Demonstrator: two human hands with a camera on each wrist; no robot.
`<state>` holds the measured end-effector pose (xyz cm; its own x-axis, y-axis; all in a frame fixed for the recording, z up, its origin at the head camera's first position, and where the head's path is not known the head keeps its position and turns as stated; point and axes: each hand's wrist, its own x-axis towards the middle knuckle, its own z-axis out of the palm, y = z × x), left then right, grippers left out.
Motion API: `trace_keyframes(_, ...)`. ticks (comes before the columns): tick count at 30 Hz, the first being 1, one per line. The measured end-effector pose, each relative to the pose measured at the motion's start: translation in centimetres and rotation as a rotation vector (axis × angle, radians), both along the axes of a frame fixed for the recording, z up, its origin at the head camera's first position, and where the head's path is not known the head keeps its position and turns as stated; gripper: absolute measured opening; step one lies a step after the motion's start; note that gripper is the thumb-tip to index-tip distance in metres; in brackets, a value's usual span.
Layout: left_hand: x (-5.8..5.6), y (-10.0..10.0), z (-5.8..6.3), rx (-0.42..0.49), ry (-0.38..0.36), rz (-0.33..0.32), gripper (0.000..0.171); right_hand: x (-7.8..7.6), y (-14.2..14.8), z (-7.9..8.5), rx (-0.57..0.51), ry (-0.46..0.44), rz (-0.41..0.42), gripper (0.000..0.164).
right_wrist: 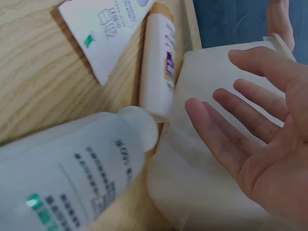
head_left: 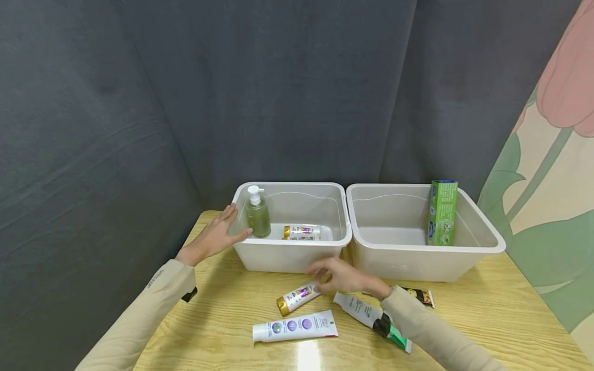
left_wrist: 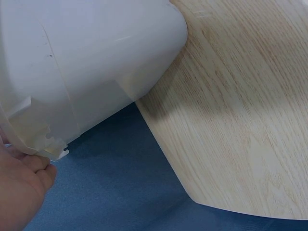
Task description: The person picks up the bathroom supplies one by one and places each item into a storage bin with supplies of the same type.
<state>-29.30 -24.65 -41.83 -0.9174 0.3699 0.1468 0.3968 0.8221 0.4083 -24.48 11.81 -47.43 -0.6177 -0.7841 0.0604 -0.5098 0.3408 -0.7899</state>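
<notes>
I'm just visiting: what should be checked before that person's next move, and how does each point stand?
1. Right hand free: ok; its fingers are open, holding nothing.
2. Loose gold-capped bottle in grasp: not ok; it lies on the table, near that hand.
3. Left bin steadied: probably ok; the left hand is on its rim.
4. Pump bottle upright: ok; it stands inside the left bin.
5. Loose bottle's cap tight: cannot tell; it's on, but tightness doesn't show.
</notes>
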Motion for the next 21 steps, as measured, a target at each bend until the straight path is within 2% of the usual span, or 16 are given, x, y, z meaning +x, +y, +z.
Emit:
trace_keyframes(3,0.1,0.0,0.1,0.001,-0.011,0.008,0.094,0.1,0.0,-0.3,0.017,-0.009,-0.008,0.045)
trace_keyframes(11,0.0,-0.1,0.0,0.002,0.0,0.002,0.095,-0.2,0.2,-1.2,0.08,0.049,-0.036,0.044)
trace_keyframes(21,0.0,-0.1,0.1,-0.004,-0.009,0.005,0.095,-0.8,0.3,-1.9,0.121,0.099,-0.034,0.043)
